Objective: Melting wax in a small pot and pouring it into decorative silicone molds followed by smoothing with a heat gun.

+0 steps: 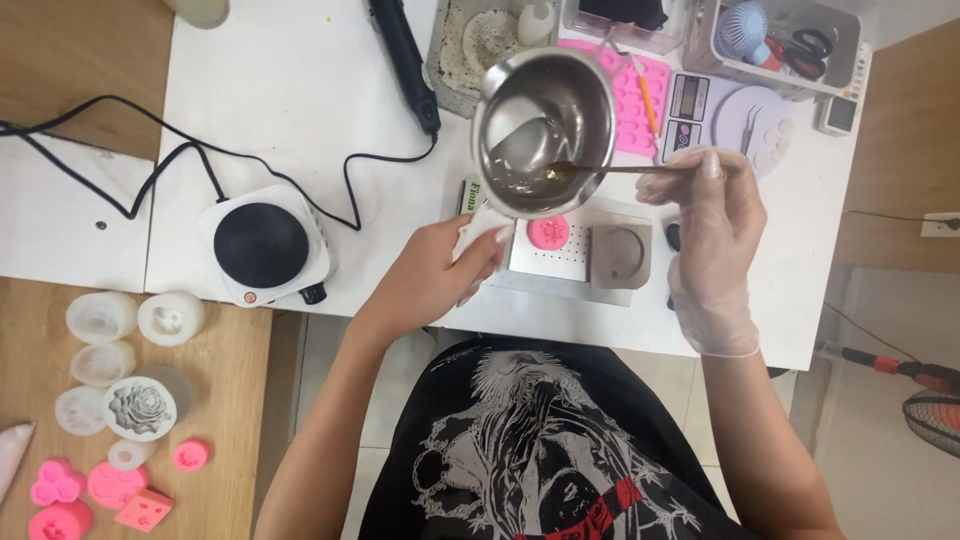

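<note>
Left hand, bare, grip clenched on the white handle of a round steel melting pot, upper centre of frame, above the hand | right hand, clear-gloved, pinching a thin metal spoon dipped in the pot | below the pot: pink round mould on a white counter.

The pot hides its own handle inside the left hand and covers part of the pink mould below it. The fan and clear box are cut by the picture's edges. The liquid's colour in the pot cannot be told.
</note>
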